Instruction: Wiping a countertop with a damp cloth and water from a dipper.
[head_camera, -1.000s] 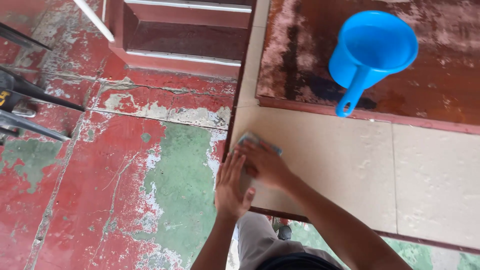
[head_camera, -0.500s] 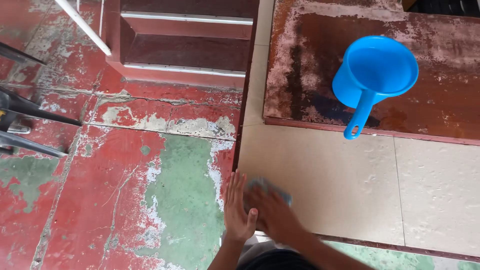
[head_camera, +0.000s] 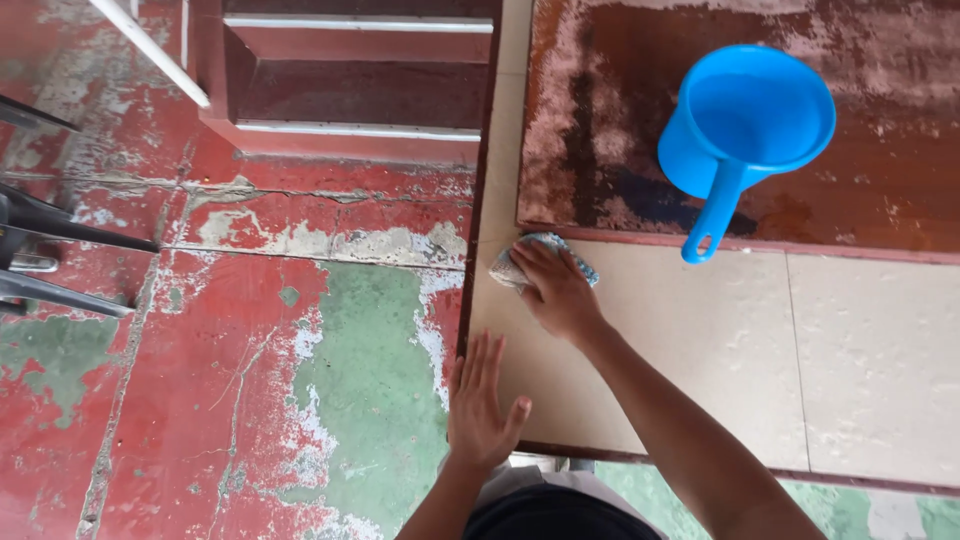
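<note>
While left hand (head_camera: 482, 410) rests flat, right hand (head_camera: 556, 290) presses cloth (head_camera: 508, 268).

Two bare forearms, no sleeves, left hand (head_camera: 482, 410), right hand (head_camera: 556, 293), grey shorts, dark shirt hem

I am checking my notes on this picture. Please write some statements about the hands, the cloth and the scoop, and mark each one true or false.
1. The right hand presses a cloth on the pale tabletop. True.
2. The left hand holds the blue scoop. False: it lies flat, fingers spread, at the table's edge.
3. The scoop stands on the worn brown surface. True.
4. The scoop is red. False: blue.
</note>
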